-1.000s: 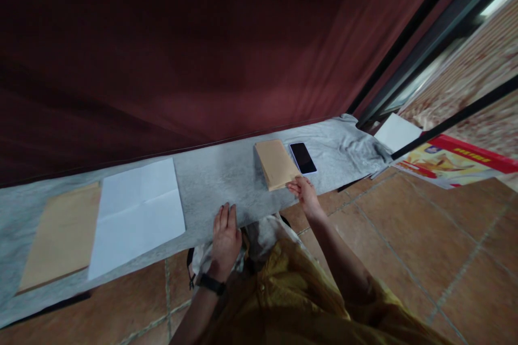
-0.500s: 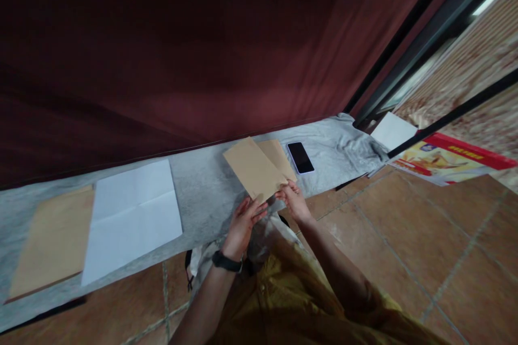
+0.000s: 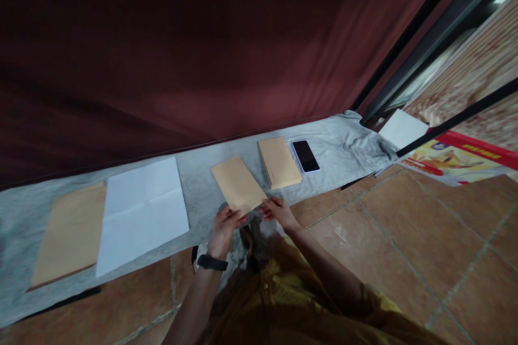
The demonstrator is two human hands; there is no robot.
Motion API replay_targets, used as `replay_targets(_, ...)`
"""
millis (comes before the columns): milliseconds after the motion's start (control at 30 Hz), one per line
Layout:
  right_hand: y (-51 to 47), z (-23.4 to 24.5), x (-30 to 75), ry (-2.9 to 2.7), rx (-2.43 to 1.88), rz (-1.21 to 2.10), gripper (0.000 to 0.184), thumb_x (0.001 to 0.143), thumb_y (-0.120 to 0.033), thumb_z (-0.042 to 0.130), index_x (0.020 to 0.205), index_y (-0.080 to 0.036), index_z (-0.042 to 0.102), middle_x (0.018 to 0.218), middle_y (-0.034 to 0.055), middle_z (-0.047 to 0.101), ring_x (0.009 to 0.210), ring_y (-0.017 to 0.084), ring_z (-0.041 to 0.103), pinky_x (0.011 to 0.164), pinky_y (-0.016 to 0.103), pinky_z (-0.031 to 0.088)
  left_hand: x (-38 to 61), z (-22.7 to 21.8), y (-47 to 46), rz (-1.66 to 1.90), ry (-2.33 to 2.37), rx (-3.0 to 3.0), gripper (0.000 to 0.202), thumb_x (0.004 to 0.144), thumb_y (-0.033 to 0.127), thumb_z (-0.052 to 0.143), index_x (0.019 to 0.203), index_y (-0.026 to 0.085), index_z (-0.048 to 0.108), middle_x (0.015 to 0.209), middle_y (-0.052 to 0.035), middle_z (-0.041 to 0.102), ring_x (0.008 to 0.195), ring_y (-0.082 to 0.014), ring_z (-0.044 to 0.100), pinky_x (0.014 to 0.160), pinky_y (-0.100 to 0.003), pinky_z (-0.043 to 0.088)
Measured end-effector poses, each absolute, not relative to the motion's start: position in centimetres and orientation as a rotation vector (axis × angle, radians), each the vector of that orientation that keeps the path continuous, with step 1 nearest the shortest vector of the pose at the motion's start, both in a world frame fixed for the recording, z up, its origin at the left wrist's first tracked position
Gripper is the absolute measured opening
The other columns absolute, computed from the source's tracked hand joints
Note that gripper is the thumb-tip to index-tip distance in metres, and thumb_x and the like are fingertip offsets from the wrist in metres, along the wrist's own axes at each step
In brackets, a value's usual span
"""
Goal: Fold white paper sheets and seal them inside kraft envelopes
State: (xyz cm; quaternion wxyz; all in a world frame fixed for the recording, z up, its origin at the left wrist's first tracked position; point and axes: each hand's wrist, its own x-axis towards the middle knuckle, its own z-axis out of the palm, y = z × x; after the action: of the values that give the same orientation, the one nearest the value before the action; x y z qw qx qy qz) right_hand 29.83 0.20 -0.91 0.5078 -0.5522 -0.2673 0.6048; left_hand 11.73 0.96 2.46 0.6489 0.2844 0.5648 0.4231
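A brown envelope lies on the grey cloth-covered surface right in front of me. My left hand grips its near left corner, fingers curled on the edge. Its near right corner is pinched by my right hand. A black watch is on my left wrist. A stack of brown envelopes rests just right of the held one, apart from it. Next to the stack lies a black phone.
A creased white paper sheet lies to the left, beside a large brown envelope. A dark red curtain hangs behind the surface. At right are a white sheet, a colourful printed box, black bars and a tiled floor.
My right hand lifted one envelope off the stack. My left hand joined it, and both brought the envelope left and down onto the cloth in front of me.
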Motion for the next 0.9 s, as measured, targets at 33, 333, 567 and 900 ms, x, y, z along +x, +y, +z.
replay_targets(33,0.0,-0.9,30.0,-0.746,-1.397,1.39,0.036,0.082,-0.054,0.071,0.07,-0.02,0.063,0.059,-0.0013,0.065,0.046,0.013,0.058,0.049,0.025,0.053,11.5,2.3,1.0,0.953,1.295,0.648,0.052,0.055,0.038,0.088,0.097,0.014,0.069,0.096,-0.009,0.077,0.081,-0.0211,0.072,0.076,-0.035,0.058)
replay_targets(333,-1.2,-0.4,27.8,-2.113,-1.318,0.501,0.044,0.105,-0.031,0.041,0.143,-0.015,0.055,0.148,0.012,0.056,0.141,0.024,0.047,0.12,0.045,0.036,10.8,1.8,1.6,0.889,1.326,0.685,0.046,0.058,0.029,0.085,0.098,0.014,0.068,0.09,-0.007,0.075,0.077,-0.0196,0.071,0.068,-0.031,0.057)
replay_targets(567,-1.1,-2.2,27.0,-2.325,-1.356,0.275,0.051,0.105,-0.036,0.044,0.152,-0.018,0.044,0.158,0.0098,0.044,0.148,0.023,0.038,0.124,0.045,0.028,10.8,2.1,1.9,0.867,1.351,0.673,0.047,0.057,0.027,0.086,0.098,0.013,0.067,0.09,-0.0084,0.076,0.075,-0.0206,0.072,0.063,-0.03,0.058)
replay_targets(900,-0.7,-2.3,28.7,-2.265,-1.483,0.251,0.059,0.103,-0.036,0.048,0.157,-0.016,0.036,0.159,0.0123,0.042,0.148,0.024,0.038,0.124,0.046,0.028,10.8,1.6,1.7,0.885,1.432,0.623,0.031,0.068,0.02,0.084,0.089,0.013,0.062,0.076,-0.006,0.075,0.062,-0.018,0.072,0.064,-0.031,0.06)
